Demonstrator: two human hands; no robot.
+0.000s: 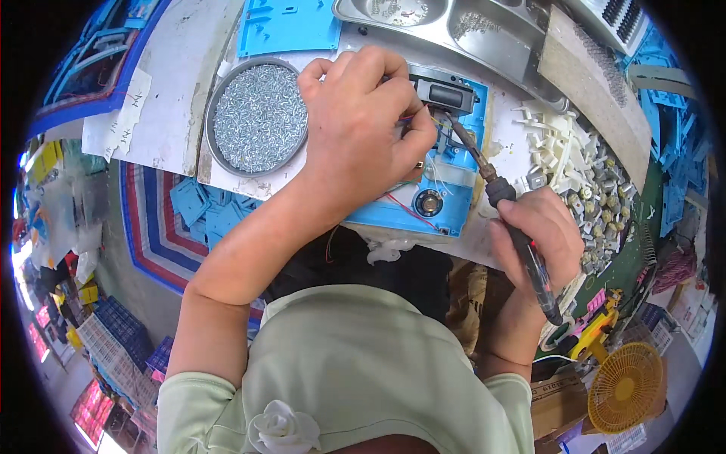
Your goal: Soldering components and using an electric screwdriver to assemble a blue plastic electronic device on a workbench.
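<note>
The left hand (359, 125) pinches thin wires on the light, rigid blue plastic housing (439, 178), best held by its edges, while the right hand (533, 234), at four o'clock, grips a soldering iron (507, 208)

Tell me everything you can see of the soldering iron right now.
The soldering iron is a slim pen-shaped tool with a dark handle, a red mark on its side and a brownish, worn metal shaft. The right hand grips the handle. It lies slanted, tip up-left, reaching the wires on the blue plastic housing beside the black part under the left hand. Its tip is partly hidden.
</note>
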